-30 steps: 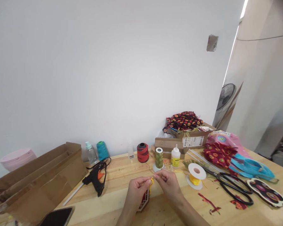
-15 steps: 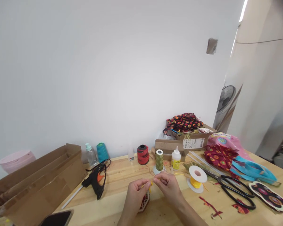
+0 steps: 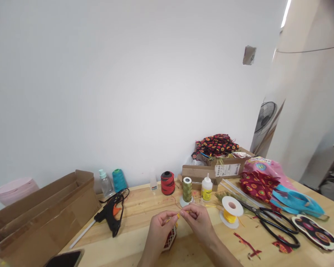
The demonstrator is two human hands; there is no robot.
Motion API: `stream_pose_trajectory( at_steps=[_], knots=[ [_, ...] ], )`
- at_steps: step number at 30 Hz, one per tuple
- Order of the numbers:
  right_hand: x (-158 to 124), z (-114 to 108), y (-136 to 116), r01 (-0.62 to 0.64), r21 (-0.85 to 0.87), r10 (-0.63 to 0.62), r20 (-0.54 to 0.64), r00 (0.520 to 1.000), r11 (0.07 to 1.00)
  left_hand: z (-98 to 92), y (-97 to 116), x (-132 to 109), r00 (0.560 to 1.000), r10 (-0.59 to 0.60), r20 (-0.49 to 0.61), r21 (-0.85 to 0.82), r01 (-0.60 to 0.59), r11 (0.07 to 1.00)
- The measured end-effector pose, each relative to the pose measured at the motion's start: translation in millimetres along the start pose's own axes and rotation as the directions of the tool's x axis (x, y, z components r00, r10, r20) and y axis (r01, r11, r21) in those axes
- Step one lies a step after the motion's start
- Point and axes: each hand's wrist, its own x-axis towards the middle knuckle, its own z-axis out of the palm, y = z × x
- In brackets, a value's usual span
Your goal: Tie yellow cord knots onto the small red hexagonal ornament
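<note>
My left hand [image 3: 159, 230] and my right hand [image 3: 200, 220] meet over the wooden table [image 3: 144, 207], fingertips pinched together on a bit of yellow thread [image 3: 178, 215]. Under the left hand sits a small red and white hexagonal piece [image 3: 169, 239], partly hidden by it. A white spool of yellow thread [image 3: 230, 209] lies just right of my right hand. An olive-green thread spool [image 3: 187, 190] and a white glue bottle [image 3: 206, 188] stand right behind the hands.
A black glue gun [image 3: 111, 213] lies left, beside long cardboard boxes [image 3: 41, 211] and a phone [image 3: 62, 258]. Red [image 3: 167, 182] and teal [image 3: 118, 180] spools and a spray bottle [image 3: 104, 183] line the wall. Big black scissors [image 3: 275, 222], blue ribbon [image 3: 297, 200], patterned fabric [image 3: 257, 183] and a box [image 3: 225, 167] lie right.
The hands have stayed pinched on the yellow thread with only small finger shifts. The camera has drifted a little, so the table items sit slightly lower and left.
</note>
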Motion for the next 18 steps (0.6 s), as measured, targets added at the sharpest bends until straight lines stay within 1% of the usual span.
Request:
stream_pose_trajectory(
  at_steps=[3,6,8,12,15,18],
  knots=[
    [0.4,0.5,1.1,-0.013,-0.003,0.013,0.008,1.000,1.000,0.3,2.9,-2.5,1.000,-0.020,0.016,0.022,0.020,1.000],
    [0.3,1.8,2.3,-0.045,0.029,0.044,0.040,0.998,0.999,0.2,4.5,-4.9,0.999,-0.031,0.043,0.024,0.030,0.999],
    [0.3,2.7,2.7,-0.065,0.052,0.062,0.053,0.997,0.997,-0.4,3.6,-5.0,0.998,-0.033,0.049,0.011,0.032,0.999],
    [0.5,3.5,3.5,-0.088,0.067,0.085,0.039,0.996,0.994,-1.5,-0.3,-2.3,0.998,-0.047,0.052,-0.037,0.049,0.998],
    [0.3,2.9,4.2,-0.077,0.058,0.074,0.042,0.996,0.995,-1.0,-2.1,-0.2,1.000,-0.025,0.014,-0.044,0.026,0.999],
    [-0.3,2.1,4.3,-0.025,0.013,0.025,0.041,0.999,1.000,0.1,-2.2,-0.3,1.000,-0.003,-0.006,0.003,0.003,1.000]
  ],
)
